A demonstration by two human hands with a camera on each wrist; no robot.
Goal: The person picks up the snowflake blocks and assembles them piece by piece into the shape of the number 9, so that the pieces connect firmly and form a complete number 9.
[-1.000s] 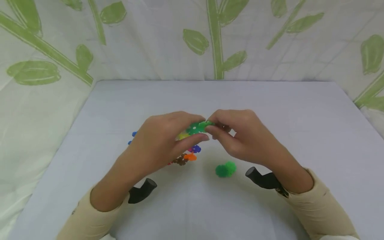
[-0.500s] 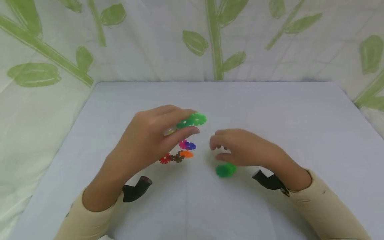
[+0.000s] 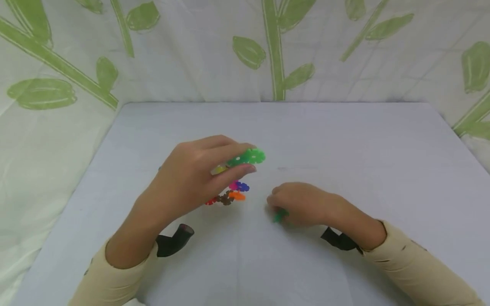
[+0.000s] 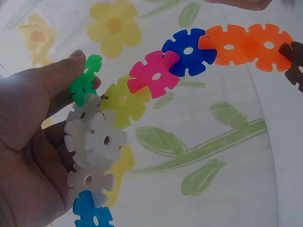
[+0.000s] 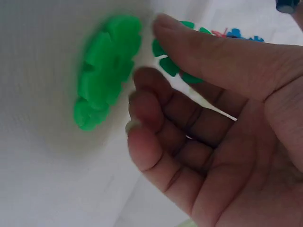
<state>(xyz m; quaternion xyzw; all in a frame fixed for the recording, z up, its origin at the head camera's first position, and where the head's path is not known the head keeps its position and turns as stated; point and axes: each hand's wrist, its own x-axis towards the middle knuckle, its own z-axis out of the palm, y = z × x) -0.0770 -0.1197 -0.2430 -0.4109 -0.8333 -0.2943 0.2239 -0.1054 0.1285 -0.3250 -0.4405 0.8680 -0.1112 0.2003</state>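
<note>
My left hand [image 3: 203, 170] is raised over the table and pinches a chain of notched plastic snowflake discs. Joined green discs [image 3: 246, 157] stick out past its fingertips. In the left wrist view the chain runs on through white discs [image 4: 106, 139] to a blue disc [image 4: 85, 208] below. Another branch has yellow, pink [image 4: 147, 82], dark blue and orange discs [image 4: 268, 46]. Low at the tabletop, my right hand [image 3: 302, 204] pinches a dark green disc [image 5: 169, 67] between thumb and index finger. Close by its fingertips lie bright green discs [image 5: 111, 61], slightly blurred.
Brown discs [image 3: 226, 198] and red discs [image 3: 210, 201] of the chain hang below the left hand. A white-covered table [image 3: 367, 144] extends around, with a leaf-printed curtain [image 3: 214, 55] behind it. Black mounts [image 3: 176, 241] are strapped to both wrists.
My right hand has let go of the chain, come down toward me to the green discs and taken hold of a dark green one. The left hand has moved slightly left with the chain.
</note>
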